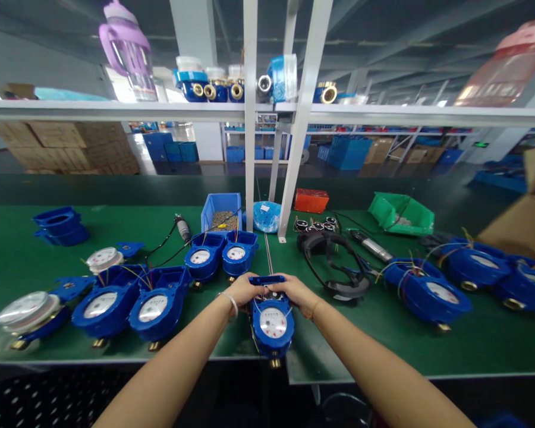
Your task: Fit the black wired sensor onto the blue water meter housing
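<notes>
Both hands on blue water meter (272, 324) at counter (374, 351) front edge, center. Left hand (245, 289) & right hand (295, 291) pinch its top housing, fingers curled. More meters (129, 300) to the left.

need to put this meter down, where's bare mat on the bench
Bare green mat lies front right, below the right-hand meters. More lies far left, between the stacked blue covers and the left meters. The centre is crowded: both hands hold a meter, black strap beside.

A water meter (271, 324) lies at the bench's (383, 351) near edge, a bin (222, 209) behind it.
</notes>
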A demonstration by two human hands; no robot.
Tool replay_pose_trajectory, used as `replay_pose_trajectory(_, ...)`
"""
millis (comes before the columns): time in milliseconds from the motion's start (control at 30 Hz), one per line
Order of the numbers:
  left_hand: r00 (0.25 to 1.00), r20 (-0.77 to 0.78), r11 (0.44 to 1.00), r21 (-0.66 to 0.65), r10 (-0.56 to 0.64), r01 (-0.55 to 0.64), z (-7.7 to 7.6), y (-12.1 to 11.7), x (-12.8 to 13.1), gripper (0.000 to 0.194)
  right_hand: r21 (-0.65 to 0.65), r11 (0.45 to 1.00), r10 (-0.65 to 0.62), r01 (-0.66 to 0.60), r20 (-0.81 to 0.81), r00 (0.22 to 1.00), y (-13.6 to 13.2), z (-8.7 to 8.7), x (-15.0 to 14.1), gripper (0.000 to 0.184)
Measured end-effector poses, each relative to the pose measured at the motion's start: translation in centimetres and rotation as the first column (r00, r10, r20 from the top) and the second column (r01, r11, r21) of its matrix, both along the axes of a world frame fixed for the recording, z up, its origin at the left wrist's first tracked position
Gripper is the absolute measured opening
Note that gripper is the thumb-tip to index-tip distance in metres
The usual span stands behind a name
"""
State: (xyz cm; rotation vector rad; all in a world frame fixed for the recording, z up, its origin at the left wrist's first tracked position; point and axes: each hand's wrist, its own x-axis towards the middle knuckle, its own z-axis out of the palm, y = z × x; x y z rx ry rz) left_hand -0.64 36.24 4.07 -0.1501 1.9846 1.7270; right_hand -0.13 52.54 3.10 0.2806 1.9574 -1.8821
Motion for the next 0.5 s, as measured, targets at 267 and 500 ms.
replay_pose_trajectory(267, 0.980, 0.118, 0.984, 0.049, 0.163, -0.170, -1.2, 0.0, 0.4, 0.093, -0.001, 0.999, 0.046, -0.046, 0.050, 0.998, 0.6, -0.4, 0.6, 0.036)
replay_pose_trajectory(500, 0.973, 0.067, 0.963, 0.146, 0.220, -0.228, -1.4, 0.4, 1.0, 0.078, -0.026, 0.999, 0.036, -0.038, -0.090, 0.995, 0.6, -1.4, 0.4, 0.040)
